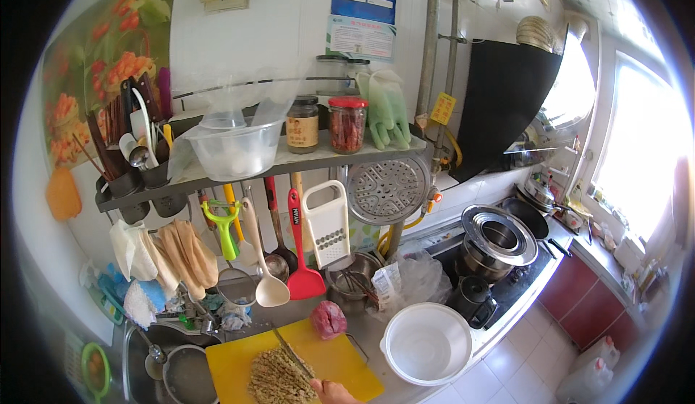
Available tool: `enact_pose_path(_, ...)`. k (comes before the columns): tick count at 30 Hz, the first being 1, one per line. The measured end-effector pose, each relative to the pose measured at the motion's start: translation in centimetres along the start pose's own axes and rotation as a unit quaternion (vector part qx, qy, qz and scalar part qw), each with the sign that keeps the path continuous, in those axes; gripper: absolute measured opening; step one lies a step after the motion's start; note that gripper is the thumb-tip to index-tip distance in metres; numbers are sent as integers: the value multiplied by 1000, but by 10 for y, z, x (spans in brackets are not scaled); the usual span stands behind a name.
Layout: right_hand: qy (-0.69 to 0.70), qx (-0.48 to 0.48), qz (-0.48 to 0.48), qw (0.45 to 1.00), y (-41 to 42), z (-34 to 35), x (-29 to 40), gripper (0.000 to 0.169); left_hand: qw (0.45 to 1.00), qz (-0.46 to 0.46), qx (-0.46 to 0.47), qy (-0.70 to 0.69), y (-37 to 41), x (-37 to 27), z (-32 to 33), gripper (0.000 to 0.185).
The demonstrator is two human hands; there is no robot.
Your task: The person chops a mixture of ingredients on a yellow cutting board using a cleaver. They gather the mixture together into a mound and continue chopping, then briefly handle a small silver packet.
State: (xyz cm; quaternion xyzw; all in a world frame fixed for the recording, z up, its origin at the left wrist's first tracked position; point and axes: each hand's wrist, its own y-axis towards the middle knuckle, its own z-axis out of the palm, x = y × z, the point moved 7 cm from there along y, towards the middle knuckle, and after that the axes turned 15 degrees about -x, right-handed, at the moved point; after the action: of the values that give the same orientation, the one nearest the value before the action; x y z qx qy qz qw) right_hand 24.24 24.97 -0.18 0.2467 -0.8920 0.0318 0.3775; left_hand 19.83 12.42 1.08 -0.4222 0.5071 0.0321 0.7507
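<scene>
My right hand [332, 392] enters at the bottom of the head view, closed around the handle end of a kitchen knife [293, 352]. The blade points away from me and lies across the far right side of a heap of finely chopped greenish-brown food [274, 374]. Under the heap is a yellow cutting board [355, 368]. A round, purple-red vegetable [328, 320], perhaps an onion or a small cabbage, rests at the board's far edge, beyond the knife tip. My left hand is out of view.
Right of the board stands a white plastic basin [426, 344], near a black kettle [473, 301] and a steel pot [480, 257] on the stove. A sink [138, 349] lies to the left. Hanging utensils, including a red spatula [305, 282], and a loaded shelf [296, 158] overhang the counter.
</scene>
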Motion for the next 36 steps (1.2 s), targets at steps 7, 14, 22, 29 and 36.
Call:
enact_pose_path(7, 54, 156, 3, 986, 5, -54, 56, 44, 968, -136, -42, -207, 21, 23, 15, 30)
enact_pose_path(14, 305, -136, 234, 913, 112, -107, -51, 32, 970, -55, -82, -220, 16, -8, 46, 25)
enact_pose_path(22, 489, -194, 442, 727, 198, -65, -137, 28, 962, 70, -230, -128, 2, -32, 19, 28)
enact_pose_path(29, 499, -63, 408, 762, 182, -71, -122, 32, 952, 150, -265, -25, -29, -64, 14, 33)
enact_pose_path(36, 414, -9, 234, 880, 159, -148, -67, 22, 861, 291, -313, 277, 5, -49, 1, 37)
